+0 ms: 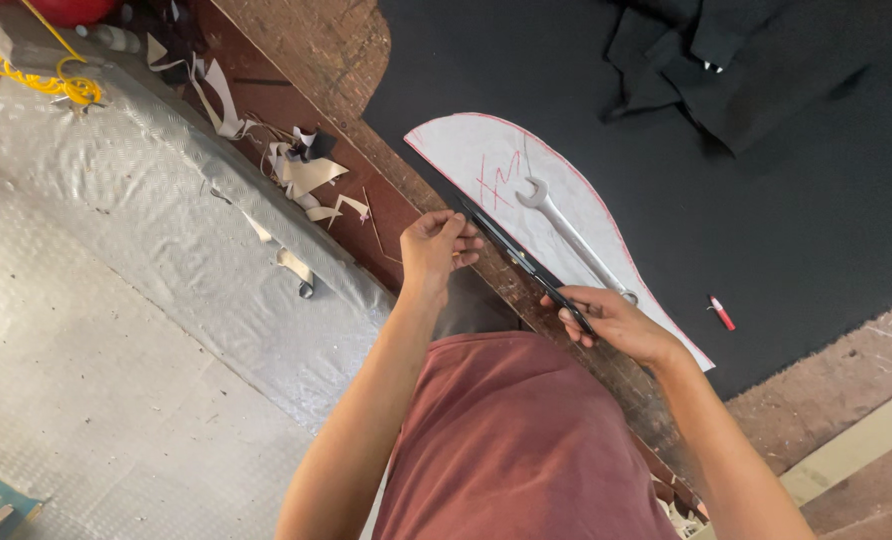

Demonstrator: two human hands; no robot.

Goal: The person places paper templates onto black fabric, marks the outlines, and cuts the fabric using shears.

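Black fabric [766, 220] covers your wooden tabletop [846, 370], with a white paper pattern [486, 160] lying on it, weighted by a silver wrench [571, 238]. Your right hand [616, 325] is closed around the handles of long black scissors [521, 260] running along the pattern's near edge. Your left hand [436, 245] pinches the fabric edge near the blade tips. A red marker [721, 313] lies just beside the pattern.
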